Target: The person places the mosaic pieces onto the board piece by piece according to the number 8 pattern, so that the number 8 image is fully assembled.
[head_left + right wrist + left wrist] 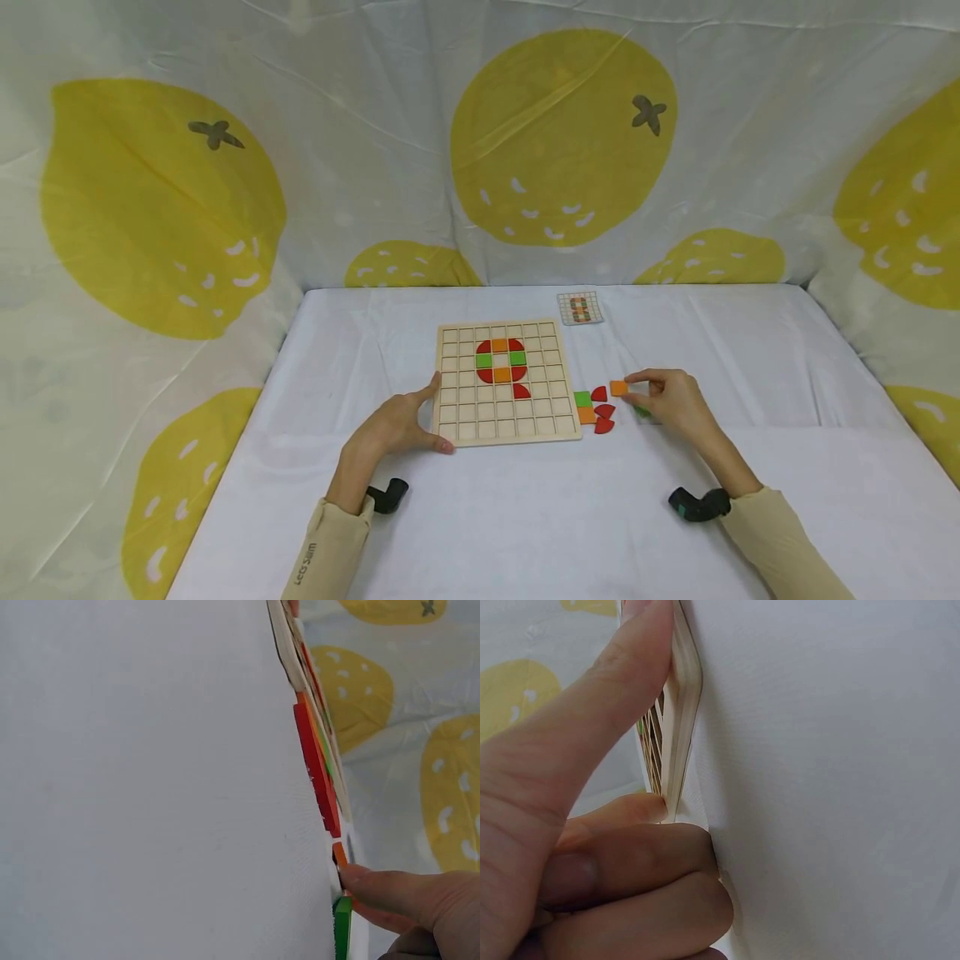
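Note:
My left hand holds the near left corner of a wooden grid board, thumb at the front edge and index finger at the left side. In the left wrist view its other fingers are curled beside the board's edge. Red, orange and green tiles form a ring on the board, with one red quarter-round tile just below it. Right of the board, my right hand pinches an orange square tile between thumb and finger. Partly hidden under that hand lies a green tile.
Beside the board's right edge lie a green square, an orange square and several red quarter-round tiles. A small pattern card rests behind the board's right corner. Lemon-printed cloth hangs behind the white-covered table.

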The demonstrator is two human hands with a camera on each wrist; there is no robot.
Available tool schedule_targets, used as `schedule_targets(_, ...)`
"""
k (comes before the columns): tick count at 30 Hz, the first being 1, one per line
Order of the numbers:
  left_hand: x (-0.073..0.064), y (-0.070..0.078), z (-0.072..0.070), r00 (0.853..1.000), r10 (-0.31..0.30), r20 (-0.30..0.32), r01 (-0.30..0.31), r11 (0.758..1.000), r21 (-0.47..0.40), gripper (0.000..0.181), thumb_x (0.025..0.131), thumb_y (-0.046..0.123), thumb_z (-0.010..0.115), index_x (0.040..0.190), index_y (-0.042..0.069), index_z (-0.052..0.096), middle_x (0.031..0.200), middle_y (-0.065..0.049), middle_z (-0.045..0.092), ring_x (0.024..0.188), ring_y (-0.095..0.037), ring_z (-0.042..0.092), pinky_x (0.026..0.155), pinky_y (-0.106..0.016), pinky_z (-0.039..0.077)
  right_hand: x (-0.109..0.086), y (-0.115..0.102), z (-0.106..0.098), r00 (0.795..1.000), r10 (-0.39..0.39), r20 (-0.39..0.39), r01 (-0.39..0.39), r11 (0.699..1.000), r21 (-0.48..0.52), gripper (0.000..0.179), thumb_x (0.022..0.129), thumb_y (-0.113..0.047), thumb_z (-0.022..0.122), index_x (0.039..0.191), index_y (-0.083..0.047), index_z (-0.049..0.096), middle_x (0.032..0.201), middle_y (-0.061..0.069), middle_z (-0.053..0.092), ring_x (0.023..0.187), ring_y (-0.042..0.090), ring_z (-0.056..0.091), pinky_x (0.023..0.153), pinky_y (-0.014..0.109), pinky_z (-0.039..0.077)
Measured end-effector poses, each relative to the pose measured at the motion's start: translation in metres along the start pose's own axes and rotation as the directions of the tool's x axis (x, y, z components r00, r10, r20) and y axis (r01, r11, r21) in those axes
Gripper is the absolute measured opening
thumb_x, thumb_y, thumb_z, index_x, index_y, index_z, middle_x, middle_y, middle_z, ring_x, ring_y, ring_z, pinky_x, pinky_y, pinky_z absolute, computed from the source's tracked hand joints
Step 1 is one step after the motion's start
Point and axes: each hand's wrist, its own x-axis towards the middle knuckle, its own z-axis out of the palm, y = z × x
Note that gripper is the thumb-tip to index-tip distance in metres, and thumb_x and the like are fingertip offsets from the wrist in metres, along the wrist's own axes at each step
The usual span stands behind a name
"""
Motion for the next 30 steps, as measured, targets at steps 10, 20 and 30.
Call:
schedule_targets(10,0.000,-0.001,0.001,1.000,-0.010,0.000,0.010,1.000,-0.006,0.126,0.068,0.043,0.096,0.166,0.023,0.021,0.162,-0.022,0.042,0.147,-0.041,0.045,0.115,-0.060,0.041,0.005,-0.018,0.013,0.998,-0.050,-0.026,0.051,0.997,0.054,0.031,0.086,-0.018,0.085,0.112,-0.002,0.079,0.058,-0.003,0.032,0.056,0.014,0.033,0.050,0.024,0.021)
schedule_targets(20,0.001,-0.002,0.002,1.000,0.005,-0.006,-0.005,1.000,-0.007,0.125,0.068,0.043,0.096,0.166,0.022,0.020,0.163,-0.021,0.042,0.147,-0.040,0.045,0.115,-0.059,0.041,0.016,-0.073,0.054,0.982,-0.162,0.095,0.146,0.978,0.151,0.031,0.085,-0.021,0.087,0.110,-0.005,0.080,0.056,-0.005,0.032,0.050,0.010,0.029,0.048,0.021,0.021)
schedule_targets(30,0.001,-0.002,0.002,1.000,0.006,-0.011,-0.006,1.000,-0.015,0.125,0.068,0.043,0.096,0.166,0.022,0.022,0.163,-0.020,0.041,0.148,-0.039,0.044,0.116,-0.059,0.040,0.024,-0.102,0.092,0.972,-0.195,0.129,0.172,0.970,0.172,0.028,0.085,-0.024,0.087,0.108,-0.009,0.081,0.057,-0.003,0.037,0.053,0.012,0.034,0.051,0.022,0.022)
